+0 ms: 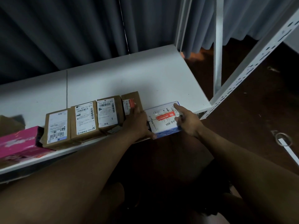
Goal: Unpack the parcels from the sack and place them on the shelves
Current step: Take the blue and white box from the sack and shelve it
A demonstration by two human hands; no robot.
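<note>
Six parcels lie in a row along the front edge of the white shelf: one pink box at the far left, four brown cardboard boxes bearing shipping labels, and one white-and-blue parcel at the right end. The first brown box stands just beside the pink one, the second brown box touches it, the third brown box comes next, and the fourth brown box sits a little farther back, partly hidden by the left hand. A further brown shape at the far left edge, behind the pink box, is too cut off to identify. Both hands are on the white-and-blue parcel, which rests flat on the shelf with its front edge reaching the shelf lip. The left hand's grip is wide: fingers run fairly straight along the parcel's left side, thumb at its front corner, the back of the hand against the fourth brown box. The right hand holds the parcel's right side, its forefinger stretched straight across the top toward the far corner, the other fingers curled at the edge. A white slotted upright rises at the shelf's right end, with a dark curtain behind.
</note>
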